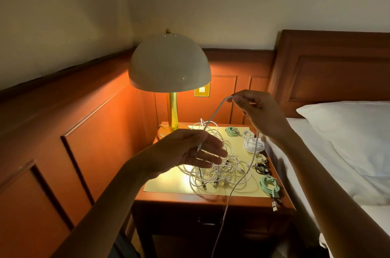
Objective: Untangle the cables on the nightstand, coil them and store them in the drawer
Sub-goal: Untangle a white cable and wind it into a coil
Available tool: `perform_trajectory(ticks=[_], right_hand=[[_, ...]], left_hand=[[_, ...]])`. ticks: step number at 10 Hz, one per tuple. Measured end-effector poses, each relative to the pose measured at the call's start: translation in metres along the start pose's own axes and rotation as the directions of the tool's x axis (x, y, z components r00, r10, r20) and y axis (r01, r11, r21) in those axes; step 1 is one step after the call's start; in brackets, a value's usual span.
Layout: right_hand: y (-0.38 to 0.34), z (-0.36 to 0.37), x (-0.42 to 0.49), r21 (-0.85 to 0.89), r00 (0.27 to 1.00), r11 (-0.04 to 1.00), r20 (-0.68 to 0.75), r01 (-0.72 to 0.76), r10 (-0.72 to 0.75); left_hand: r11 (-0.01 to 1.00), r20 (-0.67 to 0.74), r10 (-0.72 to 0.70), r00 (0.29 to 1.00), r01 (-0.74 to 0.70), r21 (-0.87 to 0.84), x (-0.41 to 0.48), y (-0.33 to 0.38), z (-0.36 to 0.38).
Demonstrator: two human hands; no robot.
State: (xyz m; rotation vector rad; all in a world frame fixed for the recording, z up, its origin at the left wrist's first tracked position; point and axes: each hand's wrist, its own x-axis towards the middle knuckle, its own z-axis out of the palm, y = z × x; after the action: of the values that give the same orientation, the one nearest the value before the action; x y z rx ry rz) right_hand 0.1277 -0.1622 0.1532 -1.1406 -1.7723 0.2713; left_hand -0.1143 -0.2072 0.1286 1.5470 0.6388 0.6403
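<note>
Right hand point(255, 112): fingers point(237, 99) pinch white cable point(217, 112), held high over desk point(190, 198). Left hand point(185, 150): fingers loosely spread, thumb pinning the cable's end. Beneath: white tangle point(219, 171) on yellow mat point(164, 181). Coiled bundles point(253, 143), green, white, black, along mat's right side.

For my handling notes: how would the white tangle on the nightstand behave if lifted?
Likely floppy: the held white cable hangs limp from the right hand. The tangle would probably rise as one clump, its loops interlocked, and may snag.
</note>
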Motion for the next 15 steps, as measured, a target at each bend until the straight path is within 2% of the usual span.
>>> perform_trajectory(ticks=[1,2,3,4,5,6,7,8,9,10,11,12,13,14,15], right_hand=[[-0.001,0.0,0.002,-0.021,1.0,1.0,0.015,0.012,-0.011],[-0.006,0.019,-0.014,0.117,0.999,0.992,0.001,-0.035,0.035],[-0.013,0.053,-0.058,0.238,0.983,0.959,0.13,-0.155,0.127],[-0.017,0.068,-0.086,0.124,0.963,0.971,0.204,-0.204,0.176],[-0.02,0.05,-0.081,-0.281,0.932,0.952,0.295,-0.125,0.209],[-0.029,0.021,-0.065,-0.448,0.936,0.893,0.298,-0.037,0.188],[-0.028,-0.001,-0.042,-0.304,0.934,0.947,0.298,-0.104,0.198],[-0.021,-0.003,-0.034,0.036,0.921,0.965,0.309,-0.259,0.236],[-0.015,0.019,-0.055,0.287,0.912,0.886,0.298,-0.366,0.28],[-0.022,0.048,-0.089,0.363,0.881,0.83,0.379,-0.424,0.284],[-0.035,0.061,-0.107,0.243,0.878,0.895,0.404,-0.374,0.257],[-0.042,0.054,-0.103,-0.105,0.913,0.98,0.357,-0.17,0.197],[-0.038,0.028,-0.079,-0.335,0.955,0.942,0.266,-0.036,0.131],[-0.03,0.003,-0.052,-0.192,0.952,0.974,0.254,-0.124,0.172],[-0.019,0.006,-0.046,0.145,0.94,0.951,0.251,-0.273,0.232]], left_hand=[[0.999,0.078,0.045,0.996,-0.044,-0.02,0.0,0.005,0.005],[0.884,-0.073,0.226,0.971,-0.236,-0.404,0.007,0.018,0.012],[0.744,-0.392,0.345,0.853,-0.503,-0.439,0.03,0.017,0.006],[0.84,-0.501,0.536,0.68,-0.485,0.241,0.054,-0.011,-0.008],[0.422,-0.142,0.68,0.719,-0.227,0.878,0.06,-0.052,-0.027],[0.5,-0.015,0.472,0.881,-0.253,0.828,0.052,-0.071,-0.026],[0.882,0.013,0.206,0.978,-0.192,0.431,0.039,-0.063,-0.018],[0.99,0.257,0.09,0.962,-0.114,0.079,0.021,-0.049,-0.017],[0.932,0.266,0.286,0.92,-0.204,-0.299,0.006,-0.041,-0.008],[0.594,-0.189,0.266,0.945,-0.315,-0.74,0.01,-0.033,0.006],[0.609,-0.524,0.168,0.835,-0.506,-0.611,0.032,-0.033,0.008],[0.722,-0.462,0.67,0.58,-0.364,0.589,0.04,-0.047,-0.002],[0.281,0.021,0.69,0.724,-0.294,0.913,0.038,-0.056,-0.014],[0.699,-0.015,0.42,0.907,-0.313,0.643,0.032,-0.056,-0.015],[0.977,0.085,0.208,0.974,-0.211,0.037,0.023,-0.048,-0.01]])
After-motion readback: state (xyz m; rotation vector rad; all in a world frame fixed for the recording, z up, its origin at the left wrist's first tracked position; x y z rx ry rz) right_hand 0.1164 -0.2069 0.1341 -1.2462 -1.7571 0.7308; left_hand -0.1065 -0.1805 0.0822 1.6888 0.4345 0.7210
